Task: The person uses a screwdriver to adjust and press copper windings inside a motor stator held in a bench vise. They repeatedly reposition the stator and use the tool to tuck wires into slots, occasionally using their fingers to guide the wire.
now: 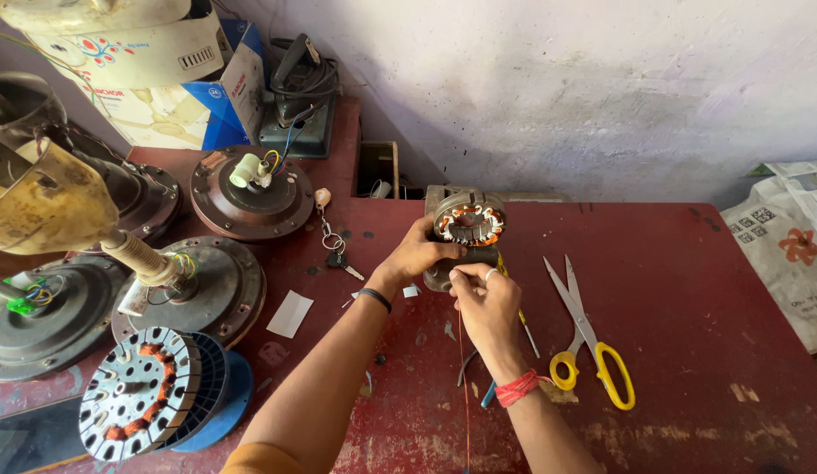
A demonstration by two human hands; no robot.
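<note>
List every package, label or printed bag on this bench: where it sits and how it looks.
Cardboard box: back left corner, rectangular, blue and white with a fan picture.
Printed sack: right edge of the red table, white, crumpled, red flower motif and dark square codes.
Blank white slip: left of the left hand, flat, rectangular.

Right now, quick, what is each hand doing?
Left hand: closed around the small motor stator.
Right hand: fingers pinched on a thin copper wire.

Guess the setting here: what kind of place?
Likely a small fan-motor repair workshop: a wound stator under the left hand, opened ceiling-fan motor housings, and scissors on a worn red bench.
</note>
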